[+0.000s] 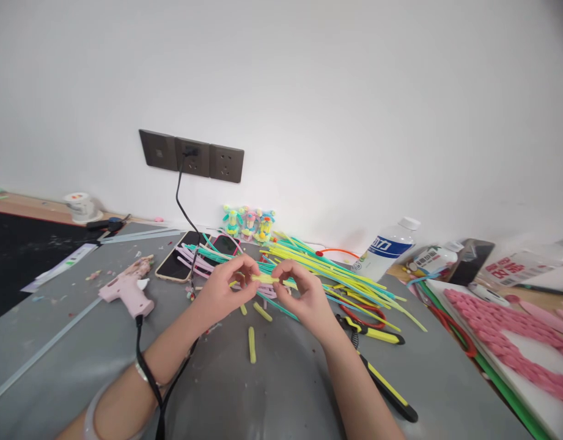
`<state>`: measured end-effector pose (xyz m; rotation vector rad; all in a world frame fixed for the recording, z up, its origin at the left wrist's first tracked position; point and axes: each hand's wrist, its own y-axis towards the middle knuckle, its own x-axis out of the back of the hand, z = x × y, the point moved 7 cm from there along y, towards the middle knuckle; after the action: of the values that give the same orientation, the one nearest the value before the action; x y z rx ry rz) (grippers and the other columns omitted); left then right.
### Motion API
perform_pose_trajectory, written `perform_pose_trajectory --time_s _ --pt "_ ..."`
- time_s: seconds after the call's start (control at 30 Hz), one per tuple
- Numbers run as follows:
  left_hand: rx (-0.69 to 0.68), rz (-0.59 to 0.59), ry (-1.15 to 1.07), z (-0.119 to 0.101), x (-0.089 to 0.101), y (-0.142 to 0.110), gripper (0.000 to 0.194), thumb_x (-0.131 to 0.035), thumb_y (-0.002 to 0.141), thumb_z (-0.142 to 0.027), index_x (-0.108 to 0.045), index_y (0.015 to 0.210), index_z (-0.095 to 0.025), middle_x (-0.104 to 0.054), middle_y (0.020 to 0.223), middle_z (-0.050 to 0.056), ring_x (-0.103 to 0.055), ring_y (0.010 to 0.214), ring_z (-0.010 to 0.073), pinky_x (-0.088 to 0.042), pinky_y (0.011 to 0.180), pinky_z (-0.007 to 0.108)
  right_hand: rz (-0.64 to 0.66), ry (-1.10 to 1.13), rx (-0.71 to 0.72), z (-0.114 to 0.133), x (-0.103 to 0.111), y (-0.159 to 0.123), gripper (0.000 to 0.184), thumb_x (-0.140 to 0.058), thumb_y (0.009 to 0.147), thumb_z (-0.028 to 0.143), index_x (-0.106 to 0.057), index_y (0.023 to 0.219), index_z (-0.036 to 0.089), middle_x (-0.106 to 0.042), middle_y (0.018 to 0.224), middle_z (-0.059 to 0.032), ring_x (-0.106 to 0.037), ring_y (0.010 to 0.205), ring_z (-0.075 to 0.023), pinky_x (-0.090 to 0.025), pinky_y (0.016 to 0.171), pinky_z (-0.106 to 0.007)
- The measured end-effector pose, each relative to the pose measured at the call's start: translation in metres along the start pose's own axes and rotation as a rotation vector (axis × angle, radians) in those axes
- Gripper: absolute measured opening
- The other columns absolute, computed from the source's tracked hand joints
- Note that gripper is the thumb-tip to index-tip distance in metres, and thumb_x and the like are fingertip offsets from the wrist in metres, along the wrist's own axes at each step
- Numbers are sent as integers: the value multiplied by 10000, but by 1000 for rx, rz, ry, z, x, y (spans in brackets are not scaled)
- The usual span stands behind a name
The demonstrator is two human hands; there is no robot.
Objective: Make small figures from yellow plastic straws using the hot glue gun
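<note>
Two hands on one yellow piece, three loose pieces below

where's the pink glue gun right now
The pink glue gun lies on the grey table in the head view, to the left of the left hand, just left of the phone.

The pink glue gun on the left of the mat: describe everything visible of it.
The glue gun is pale pink plastic with a whitish trigger, smeared with dried glue near the nozzle. It lies on its side on the grey mat, nozzle toward the wall, with a black cord running from its handle under the left forearm. Neither hand touches it.
</note>
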<state>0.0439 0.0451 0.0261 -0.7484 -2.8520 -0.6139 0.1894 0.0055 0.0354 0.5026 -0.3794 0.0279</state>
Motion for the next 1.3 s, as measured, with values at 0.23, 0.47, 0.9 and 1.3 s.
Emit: perform_pose_trajectory --time_s 0.23,0.47,0.9,1.3 --pt "4 12 -10 1 -1 0 17 -568 848 -196 -566 853 -180 -547 809 -7 -543 733 121 -471 662 219 7 -1 -4 -2 -2 1 99 -556 847 127 -577 879 218 -571 813 -10 -542 758 -165 -452 728 -295" --pt "14 12 -21 3 -1 -1 25 -563 855 -204 -562 870 -184 -540 829 -5 -544 762 127 -478 686 227 -4 8 7 -2 -3 0 114 -545 847 113 -566 890 216 -555 822 0 -528 761 -155 -435 732 -285" --pt "31 -11 -29 5 0 0 23 -570 838 -196 -573 856 -182 -562 816 -7 -552 735 122 -476 675 222 -14 8 10 -1 -2 0 132 -542 832 96 -566 882 216 -555 818 2 -526 755 -152 -431 720 -280" --pt "30 1 -34 0 0 0 17 -570 808 -166 -582 815 -176 -565 781 -14 -539 706 113 -463 654 214 0 11 -16 -2 -4 -1 124 -541 815 101 -564 861 214 -545 791 6 -511 729 -153 -427 704 -284"
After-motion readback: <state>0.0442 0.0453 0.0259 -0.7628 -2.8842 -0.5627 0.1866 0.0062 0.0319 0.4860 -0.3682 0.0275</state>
